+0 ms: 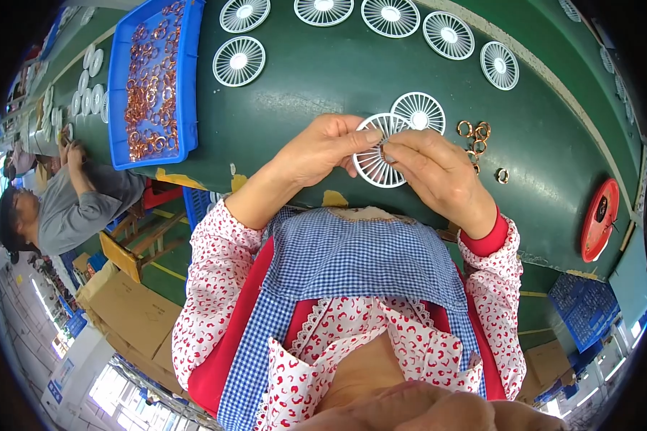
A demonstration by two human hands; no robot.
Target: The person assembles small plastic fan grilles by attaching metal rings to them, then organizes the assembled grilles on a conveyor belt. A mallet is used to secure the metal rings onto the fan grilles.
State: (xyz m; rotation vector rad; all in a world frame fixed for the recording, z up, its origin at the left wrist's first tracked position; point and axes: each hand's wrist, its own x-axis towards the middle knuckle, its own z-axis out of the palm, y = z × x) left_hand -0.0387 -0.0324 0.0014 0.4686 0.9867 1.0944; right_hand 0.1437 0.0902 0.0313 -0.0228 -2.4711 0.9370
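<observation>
My left hand (327, 149) grips a white spoked plastic disc (378, 174) by its left rim, thumb on the face and fingers behind. The disc is tilted up off the green table. At its hub, the fingertips of my right hand (438, 171) are pinched together; a small brownish bit shows there, but the fingers hide most of it. Just behind lies a second white spoked disc (419, 108), flat on the table and partly covered by the held one. To the right of my right hand are several copper-coloured rings (480, 132), with one loose ring (502, 175) apart from them.
A blue tray (188, 86) full of copper rings stands at the left. More white discs (239, 62) lie in a row along the far side. A red round object with a dark centre (600, 219) sits at the right edge. A co-worker (79, 208) sits at the far left.
</observation>
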